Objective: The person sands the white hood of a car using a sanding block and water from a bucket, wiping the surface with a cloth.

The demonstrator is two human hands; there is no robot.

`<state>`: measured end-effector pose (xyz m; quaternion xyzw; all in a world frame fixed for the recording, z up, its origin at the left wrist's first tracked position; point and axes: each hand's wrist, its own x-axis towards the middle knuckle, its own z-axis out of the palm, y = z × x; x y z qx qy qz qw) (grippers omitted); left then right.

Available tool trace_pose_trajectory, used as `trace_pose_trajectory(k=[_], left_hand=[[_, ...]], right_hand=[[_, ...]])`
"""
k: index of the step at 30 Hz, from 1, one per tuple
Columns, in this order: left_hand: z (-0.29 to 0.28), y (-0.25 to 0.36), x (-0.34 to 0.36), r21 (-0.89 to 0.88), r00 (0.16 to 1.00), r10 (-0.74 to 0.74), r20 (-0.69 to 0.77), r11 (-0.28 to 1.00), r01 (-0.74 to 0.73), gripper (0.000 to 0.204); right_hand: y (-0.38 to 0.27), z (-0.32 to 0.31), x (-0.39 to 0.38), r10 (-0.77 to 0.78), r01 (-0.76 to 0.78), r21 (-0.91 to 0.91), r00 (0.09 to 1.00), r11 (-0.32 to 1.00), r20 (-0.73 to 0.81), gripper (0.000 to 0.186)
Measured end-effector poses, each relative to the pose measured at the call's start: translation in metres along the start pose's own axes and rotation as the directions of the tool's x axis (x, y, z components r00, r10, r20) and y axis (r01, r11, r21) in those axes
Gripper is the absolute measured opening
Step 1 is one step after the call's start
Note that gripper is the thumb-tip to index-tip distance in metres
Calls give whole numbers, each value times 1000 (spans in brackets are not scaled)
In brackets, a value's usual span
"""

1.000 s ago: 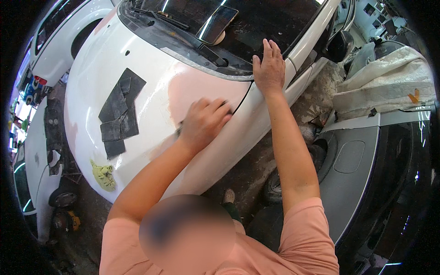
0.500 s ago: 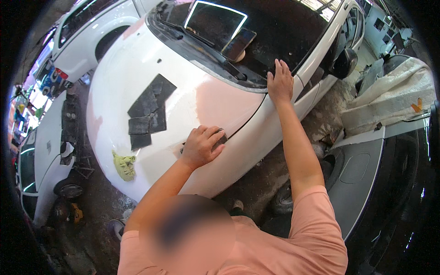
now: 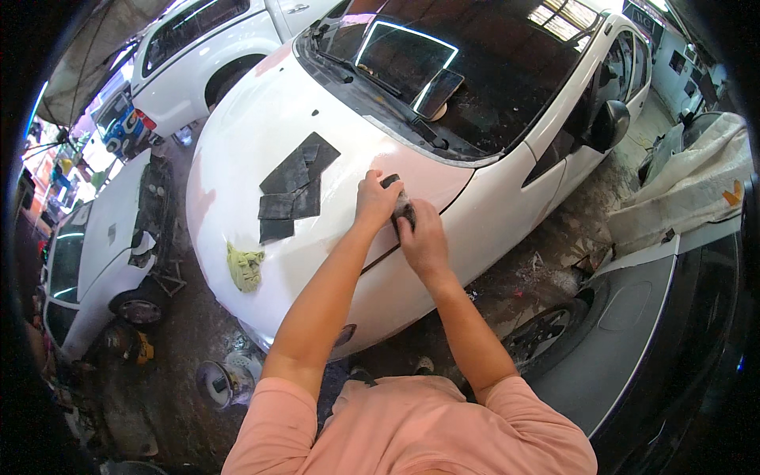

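Both my hands meet over the white car's hood (image 3: 261,127), close to its rear corner. Between them is a dark sanding block (image 3: 404,209), its upper face smeared with pale dust. My left hand (image 3: 375,199) is closed around the far-left end of the block, and my right hand (image 3: 427,236) grips the nearer right side. Under and behind the hands lies a pinkish filler patch (image 3: 443,178) on the paint. Whether the block touches the hood cannot be made out. Dark sandpaper sheets (image 3: 297,186) lie overlapping to the left, with a crumpled yellow-green cloth (image 3: 245,267) nearer me.
A phone (image 3: 438,93) rests on the windshield (image 3: 491,63). On the floor at lower left stands a bucket (image 3: 218,384). A dark car (image 3: 681,340) is close on my right; a white pickup (image 3: 198,63) and another white car (image 3: 103,253) stand to the left.
My right hand has left the base of the windshield and come down to the sanding block. My left hand has raised the block away from the hood's side edge. The view has shifted.
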<state>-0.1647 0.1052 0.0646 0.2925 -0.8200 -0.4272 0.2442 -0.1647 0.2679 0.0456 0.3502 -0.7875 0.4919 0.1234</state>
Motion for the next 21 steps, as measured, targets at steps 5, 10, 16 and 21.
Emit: trace_pose_trajectory(k=[5,10,16,21], left_hand=[[1,-11,1,13,991,-131,-16,991,132,62],[-30,-6,-17,115,996,-93,7,989,92,64],[-147,-116,-70,344,787,581,-209,797,-497,56],[-277,-250,-94,699,818,478,-320,702,-137,86]], right_hand=[[-13,29,-11,-80,56,-407,996,912,-42,46],[-1,50,-13,-92,56,-586,995,808,-32,39],[-6,46,-21,-129,43,-633,988,773,-90,43],[-2,64,-20,-139,17,-661,981,750,-132,44]])
